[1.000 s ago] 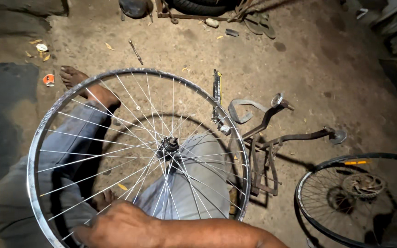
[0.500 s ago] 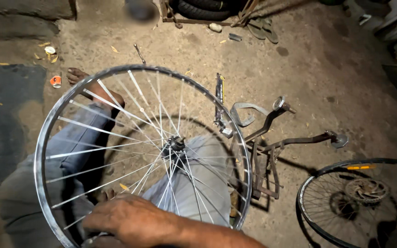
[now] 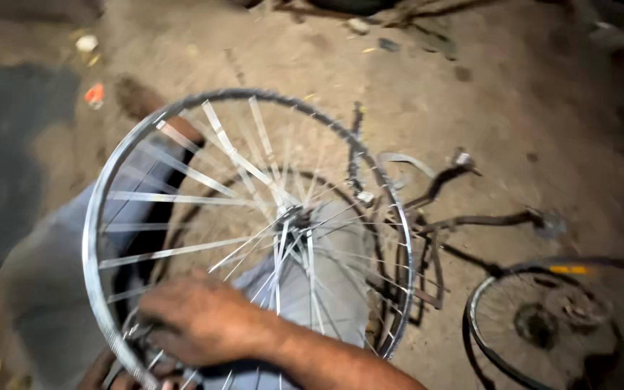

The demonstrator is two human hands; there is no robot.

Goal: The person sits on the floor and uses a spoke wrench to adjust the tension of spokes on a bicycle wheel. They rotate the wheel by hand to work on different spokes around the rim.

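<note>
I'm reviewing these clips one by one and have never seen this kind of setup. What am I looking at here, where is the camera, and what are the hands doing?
There is no machine here: a person wears a camera on the head, so the one view looks down over their own lap and legs. A bare spoked wheel rim, with no tyre, stands tilted over their legs. The right hand reaches across from the lower right and rests on the spokes near the rim's lower left edge. Another hand seems to sit just under the rim at the bottom, but it is too hidden to tell more. On the dirt floor lie a dark bicycle frame and a second wheel with a tyre. The picture is blurred.
</note>
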